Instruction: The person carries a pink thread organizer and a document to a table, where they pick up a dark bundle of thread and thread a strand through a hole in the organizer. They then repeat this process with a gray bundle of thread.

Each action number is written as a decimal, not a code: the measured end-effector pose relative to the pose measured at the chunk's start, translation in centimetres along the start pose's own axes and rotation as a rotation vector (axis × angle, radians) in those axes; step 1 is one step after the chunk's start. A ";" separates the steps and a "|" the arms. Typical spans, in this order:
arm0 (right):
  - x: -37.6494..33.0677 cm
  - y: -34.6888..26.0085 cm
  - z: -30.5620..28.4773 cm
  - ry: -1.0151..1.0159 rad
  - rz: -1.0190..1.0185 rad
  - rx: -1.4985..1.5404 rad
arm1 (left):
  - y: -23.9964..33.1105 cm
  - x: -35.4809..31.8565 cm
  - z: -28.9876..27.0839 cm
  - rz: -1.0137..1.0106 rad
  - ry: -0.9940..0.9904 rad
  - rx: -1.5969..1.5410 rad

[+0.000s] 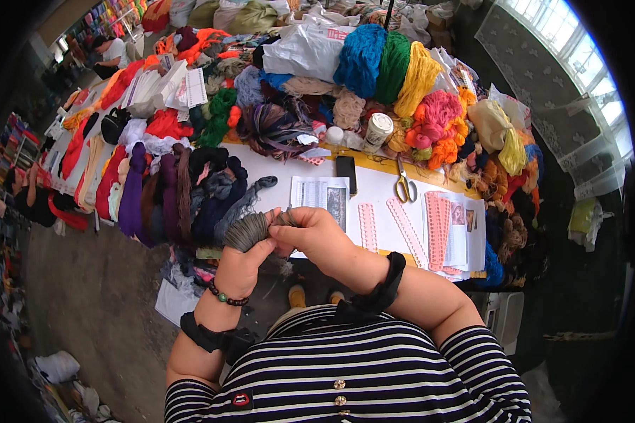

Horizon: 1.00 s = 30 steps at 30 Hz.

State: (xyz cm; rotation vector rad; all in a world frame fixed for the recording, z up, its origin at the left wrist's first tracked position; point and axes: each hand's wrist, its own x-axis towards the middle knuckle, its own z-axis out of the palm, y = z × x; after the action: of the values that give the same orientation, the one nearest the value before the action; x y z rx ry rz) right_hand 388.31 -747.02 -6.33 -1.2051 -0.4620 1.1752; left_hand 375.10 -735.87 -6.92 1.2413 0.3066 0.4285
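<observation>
A bundle of grey yarn is held up in front of me, over the near edge of the table. Wrapped round it from below is my left hand, with a beaded bracelet at the wrist. My right hand meets the left at the bundle's right end, thumb and fingers pinched together on the strands. The fingertips of both hands overlap there, so the exact grip is partly hidden. Dark hanks of yarn lie just beyond the bundle, and a printed sheet lies beyond my right hand.
On the white tabletop are a black phone, scissors and pink crocheted strips. Behind stand a paper cup and blue, green and yellow yarn hanks. A person sits at the far left.
</observation>
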 end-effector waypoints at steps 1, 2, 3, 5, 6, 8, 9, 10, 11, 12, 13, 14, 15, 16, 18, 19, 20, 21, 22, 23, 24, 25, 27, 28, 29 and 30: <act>-0.1 -0.2 0.0 -0.022 0.015 0.034 | 0.3 -0.1 -0.2 -0.049 -0.021 -0.034; -0.2 -0.3 0.2 -0.021 0.016 0.033 | 0.4 -0.1 -0.3 -0.097 -0.042 -0.069; -0.2 -0.5 0.5 -0.001 -0.013 0.075 | 0.4 0.0 -0.4 -0.098 -0.042 -0.070; -0.1 -0.3 0.6 0.019 -0.041 0.116 | 0.4 0.2 -0.5 -0.144 -0.011 -0.162; 0.1 -0.1 0.4 0.015 -0.054 0.068 | 0.2 0.3 -0.5 -0.144 -0.011 -0.164; 0.3 0.0 0.2 0.006 -0.065 0.020 | -0.2 0.4 -0.6 -0.055 -0.029 0.013; 0.4 -0.1 0.0 -0.021 -0.039 -0.047 | -0.3 0.4 -0.5 -0.055 -0.025 0.013; 0.4 -0.2 -0.2 -0.044 -0.013 -0.113 | -0.3 0.4 -0.3 -0.056 -0.020 0.003; 0.5 -0.1 -0.2 -0.043 -0.012 -0.112 | -0.3 0.4 -0.3 -0.058 -0.014 -0.007; 0.5 -0.1 -0.2 -0.034 -0.015 -0.081 | -0.3 0.4 -0.2 -0.060 -0.014 -0.007; 0.5 -0.1 -0.2 -0.024 -0.019 -0.051 | -0.3 0.5 -0.2 -0.058 -0.007 -0.019; 0.6 0.1 -0.4 -0.022 -0.019 -0.051 | -0.3 0.5 -0.1 -0.057 -0.001 -0.030; 0.6 0.6 -0.7 -0.047 -0.036 -0.008 | -0.5 0.5 -0.2 -0.058 -0.004 -0.031; 0.7 0.7 -1.0 -0.074 -0.055 0.031 | -1.0 0.6 -0.4 -0.076 0.011 -0.084; 0.5 0.5 -1.7 -0.095 -0.096 0.072 | -2.0 0.5 -1.1 -0.091 0.017 -0.139; 0.2 0.3 -2.3 -0.110 -0.134 0.117 | -2.7 0.2 -1.6 0.069 0.048 0.065; -0.3 -0.6 -3.2 -0.095 -0.138 0.117 | -3.0 -0.2 -2.4 0.227 0.076 0.268; -1.2 -2.3 -4.7 -0.177 -0.074 0.275 | -2.7 -0.7 -3.8 0.042 0.159 -0.210; -2.5 -3.8 -6.6 -0.257 -0.010 0.434 | -2.2 -1.7 -5.8 -0.159 0.239 -0.686; -4.2 -4.9 -9.4 -0.192 0.011 0.324 | -3.1 -2.9 -8.9 -0.106 0.244 -0.876; -6.0 -6.1 -12.1 -0.138 0.036 0.217 | -4.1 -4.6 -12.8 -0.045 0.258 -1.061; -8.0 -7.8 -13.7 0.079 0.003 -0.182 | -5.5 -6.2 -16.7 -0.025 0.312 -1.087; -11.5 -10.4 -18.6 0.372 -0.097 -0.796 | -7.6 -10.1 -24.1 -0.005 0.507 -1.110; -12.9 -11.3 -22.1 0.461 -0.167 -1.016 | -8.7 -11.7 -27.5 -0.016 0.635 -1.109; -14.1 -12.5 -25.4 0.498 -0.119 -0.863 | -10.1 -13.3 -30.7 -0.003 0.772 -1.025; -15.3 -13.9 -28.2 0.532 -0.072 -0.707 | -11.2 -14.8 -33.2 0.008 0.907 -0.933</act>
State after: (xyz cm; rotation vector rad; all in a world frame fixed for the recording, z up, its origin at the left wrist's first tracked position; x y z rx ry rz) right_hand 411.41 -772.41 0.27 -2.0174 -0.5203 0.5833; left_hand 348.78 -717.83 -27.63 0.0741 0.7568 0.9933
